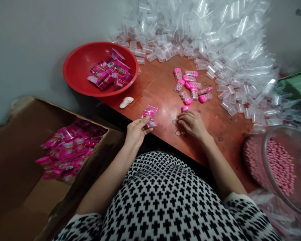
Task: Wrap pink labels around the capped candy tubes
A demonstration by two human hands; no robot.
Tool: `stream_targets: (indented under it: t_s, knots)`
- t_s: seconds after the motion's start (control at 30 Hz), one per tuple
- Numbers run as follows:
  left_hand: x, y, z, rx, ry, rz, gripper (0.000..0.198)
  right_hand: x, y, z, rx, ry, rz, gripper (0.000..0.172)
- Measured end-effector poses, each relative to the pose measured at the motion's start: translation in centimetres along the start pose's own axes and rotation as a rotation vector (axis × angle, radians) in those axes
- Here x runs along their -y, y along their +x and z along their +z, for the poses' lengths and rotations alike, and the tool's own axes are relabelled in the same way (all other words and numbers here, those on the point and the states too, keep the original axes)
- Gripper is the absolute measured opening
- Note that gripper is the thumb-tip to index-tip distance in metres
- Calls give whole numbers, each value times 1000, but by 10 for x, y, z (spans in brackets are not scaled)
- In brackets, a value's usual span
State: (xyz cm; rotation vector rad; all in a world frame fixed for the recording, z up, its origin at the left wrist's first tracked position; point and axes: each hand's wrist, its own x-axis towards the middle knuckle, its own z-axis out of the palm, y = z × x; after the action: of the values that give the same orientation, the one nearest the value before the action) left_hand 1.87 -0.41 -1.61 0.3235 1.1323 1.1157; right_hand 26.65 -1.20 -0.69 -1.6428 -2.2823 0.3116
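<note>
My left hand (137,131) pinches a small pink printed packet (150,113) between thumb and fingers, just over the table's near edge. To the right, my right hand (192,123) is low on the tabletop with curled fingers around a candy tube. Only that tube's pink cap (186,108) shows past the fingers; its body is hidden beneath them. Beside these fingertips lie thin rings like rubber bands (178,133). Just beyond the right hand is a loose group of clear tubes with pink caps (185,97), filled with pink beads.
A red bowl (74,78) at the back left holds pink packets. Below it, an open cardboard box (12,140) contains many more. A crumpled white scrap (126,102) lies near the edge. Empty clear tubes (205,36) pile up behind; a tub of pink beads (281,167) stands right.
</note>
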Motion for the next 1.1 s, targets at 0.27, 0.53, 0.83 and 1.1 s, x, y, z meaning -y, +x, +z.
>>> stream_targets:
  t_s: [0.27,0.53,0.83,1.1]
  knots:
    - [-1,-1,10,10,-36,-62,7,19,3,-3,-74,-245,530,47]
    - [1,-1,11,-62,-202,-118,13,32,0,1,-90,312,468,24]
    - [9,-2,21,43,-317,-75,21,104,-19,36,-17,1144,487,38]
    - [9,-7,24,148,-177,45,36,98,-12,41,-9,1256,448,37]
